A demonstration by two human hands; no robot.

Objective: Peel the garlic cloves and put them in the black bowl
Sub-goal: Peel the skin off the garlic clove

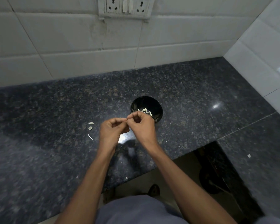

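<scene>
Hands fingertips together, black bowl just beyond right hand

small round black bowl sits upright on the counter right behind the right hand, which covers its near rim. a handful of pale peeled garlic cloves lie in the bottom, just past the knuckles. whatever clove the fingertips pinch is hidden

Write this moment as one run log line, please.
step: peeling | left hand: pinching with right hand, clove hidden | black bowl: peeled cloves inside | countertop: peel scraps left of hands
</scene>
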